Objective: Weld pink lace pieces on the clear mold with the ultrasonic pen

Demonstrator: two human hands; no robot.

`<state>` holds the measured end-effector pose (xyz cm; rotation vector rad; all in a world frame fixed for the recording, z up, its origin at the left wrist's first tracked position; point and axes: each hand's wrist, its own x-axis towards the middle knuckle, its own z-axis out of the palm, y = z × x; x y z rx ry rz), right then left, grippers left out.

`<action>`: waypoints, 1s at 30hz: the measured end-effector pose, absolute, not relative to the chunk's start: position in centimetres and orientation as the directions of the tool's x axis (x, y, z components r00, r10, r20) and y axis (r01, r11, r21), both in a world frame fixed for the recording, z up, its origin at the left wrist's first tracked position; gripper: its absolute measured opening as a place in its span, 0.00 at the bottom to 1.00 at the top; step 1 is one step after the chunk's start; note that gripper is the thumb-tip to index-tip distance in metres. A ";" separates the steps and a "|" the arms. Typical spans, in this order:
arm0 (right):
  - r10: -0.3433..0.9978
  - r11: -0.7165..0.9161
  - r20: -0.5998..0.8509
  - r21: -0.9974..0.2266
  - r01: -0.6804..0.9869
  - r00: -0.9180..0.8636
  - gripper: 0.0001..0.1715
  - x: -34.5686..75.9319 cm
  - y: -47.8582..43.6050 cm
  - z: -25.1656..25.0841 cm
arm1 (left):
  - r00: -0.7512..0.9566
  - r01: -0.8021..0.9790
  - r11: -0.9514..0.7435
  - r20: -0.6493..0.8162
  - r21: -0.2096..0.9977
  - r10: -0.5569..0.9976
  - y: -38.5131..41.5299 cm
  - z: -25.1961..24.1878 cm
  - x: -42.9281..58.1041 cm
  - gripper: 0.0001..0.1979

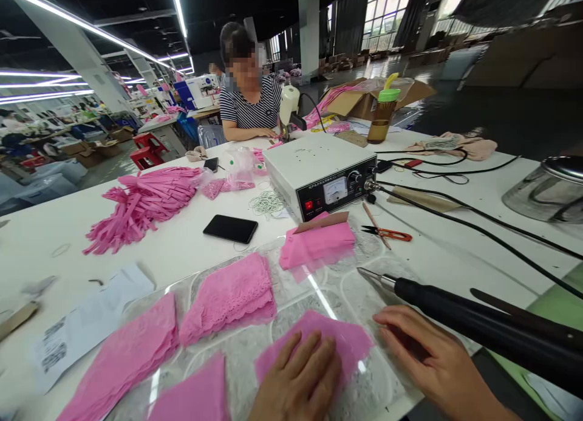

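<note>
on glass sheet (255, 360): left hand (298, 381) flat on pink lace piece (339, 342).

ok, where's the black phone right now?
In the head view the black phone lies face-down on the white table, left of centre, between the pile of pink strips and the white control box, just beyond the glass sheet.

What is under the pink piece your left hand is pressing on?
Under the pink lace piece lies a clear sheet over white patterned lace. The left hand rests flat on the piece, so the part beneath the hand and piece is hidden.
</note>
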<state>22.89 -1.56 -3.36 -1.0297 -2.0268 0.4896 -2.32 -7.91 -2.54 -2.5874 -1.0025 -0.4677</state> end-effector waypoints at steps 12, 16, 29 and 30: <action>0.579 0.813 0.665 -0.424 0.400 -0.472 0.15 23.9 -2.7 -4.0 | 0.752 0.627 -0.749 0.422 -0.216 0.507 -5.9 -4.8 -1.4 0.18; 0.575 0.813 0.665 -0.403 0.420 -0.476 0.14 23.9 -2.6 -4.0 | 0.763 0.609 -0.760 0.429 -0.225 0.484 -5.7 -4.6 -1.4 0.19; 0.603 0.791 0.634 -0.397 0.465 -0.484 0.14 23.6 -2.5 -3.6 | 0.756 0.622 -0.739 0.442 -0.257 0.483 -5.6 -4.6 -1.1 0.14; 0.605 0.790 0.632 -0.403 0.462 -0.484 0.14 23.6 -2.5 -3.7 | 0.751 0.625 -0.740 0.450 -0.249 0.483 -5.6 -4.7 -1.0 0.14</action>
